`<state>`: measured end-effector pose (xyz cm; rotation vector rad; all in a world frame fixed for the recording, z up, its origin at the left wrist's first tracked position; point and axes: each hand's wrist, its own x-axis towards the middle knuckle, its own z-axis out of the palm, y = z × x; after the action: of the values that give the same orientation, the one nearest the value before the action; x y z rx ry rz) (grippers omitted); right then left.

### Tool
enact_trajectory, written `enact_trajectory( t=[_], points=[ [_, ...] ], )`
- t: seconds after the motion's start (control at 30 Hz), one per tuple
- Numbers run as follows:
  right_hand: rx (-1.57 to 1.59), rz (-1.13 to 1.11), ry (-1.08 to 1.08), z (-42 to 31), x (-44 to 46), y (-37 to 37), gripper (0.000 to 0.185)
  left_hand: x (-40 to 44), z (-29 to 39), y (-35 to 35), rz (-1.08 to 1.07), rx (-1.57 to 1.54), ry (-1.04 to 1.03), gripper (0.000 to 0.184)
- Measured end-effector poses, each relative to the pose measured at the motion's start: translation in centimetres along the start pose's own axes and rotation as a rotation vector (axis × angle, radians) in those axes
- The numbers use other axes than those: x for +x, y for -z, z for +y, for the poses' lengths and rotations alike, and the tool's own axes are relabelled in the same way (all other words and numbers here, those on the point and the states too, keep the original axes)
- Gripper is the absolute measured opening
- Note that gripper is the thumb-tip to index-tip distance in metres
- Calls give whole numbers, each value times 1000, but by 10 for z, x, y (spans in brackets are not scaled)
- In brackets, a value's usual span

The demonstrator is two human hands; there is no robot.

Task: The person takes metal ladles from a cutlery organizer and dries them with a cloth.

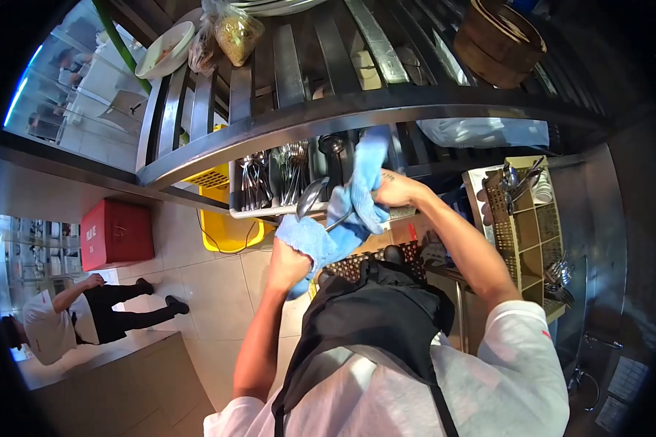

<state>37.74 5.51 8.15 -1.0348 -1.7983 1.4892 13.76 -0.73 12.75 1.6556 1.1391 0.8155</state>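
Observation:
My left hand [290, 264] is closed in a light blue cloth [299, 237]. From the cloth a large metal spoon [313, 197] sticks up, its bowl toward the rack and its lower part covered. My right hand [397, 189] grips more blue cloth [369, 164], bunched beside the spoon. A thin metal handle [340, 221] shows between the two hands; whether it belongs to the same spoon I cannot tell. Just beyond my hands lies a cutlery tray [251, 213], with forks and spoons [291, 167] in its compartments and a black ladle [332, 143] farther right.
A slatted metal shelf [372, 109] spans above the tray, bearing a bamboo steamer [499, 44], a white bowl [165, 49] and a plastic bag [237, 33]. At right stands a divided cutlery rack [528, 233]. A yellow basket [229, 229], red box [116, 233] and another person [73, 313] are left.

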Motion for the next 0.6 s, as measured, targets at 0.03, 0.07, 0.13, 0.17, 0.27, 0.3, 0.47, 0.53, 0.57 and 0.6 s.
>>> enact_trajectory(
  t=[0.03,0.07,0.13,0.17,0.27,0.3,0.47,0.53,0.57,0.6],
  points=[
    [-31,-44,30,-4,-1,-1,17,3,2,1,-22,76,-42,7],
    [-65,-90,65,-10,0,-2,17,5,4,2,-38,155,-88,8],
    [53,446,277,14,9,-19,19,4,-11,-9,57,92,-73,12],
    [454,636,206,23,12,-33,19,3,-17,-20,161,-50,-5,15],
    [1095,972,-219,50,24,-80,24,-2,-31,-64,392,-135,69,19],
    [1184,1068,-43,45,28,-106,22,-5,-46,-77,447,-131,153,17],
    [268,1157,-376,18,-5,-150,22,-14,-83,-84,339,-209,370,13],
    [484,876,-671,31,-19,-131,25,-25,-90,-90,272,-256,626,22],
    [603,847,-538,67,-19,-124,29,-41,-145,-97,251,-161,234,20],
    [469,835,-572,66,-20,-108,25,-41,-144,-94,255,-165,234,20]
  ],
)
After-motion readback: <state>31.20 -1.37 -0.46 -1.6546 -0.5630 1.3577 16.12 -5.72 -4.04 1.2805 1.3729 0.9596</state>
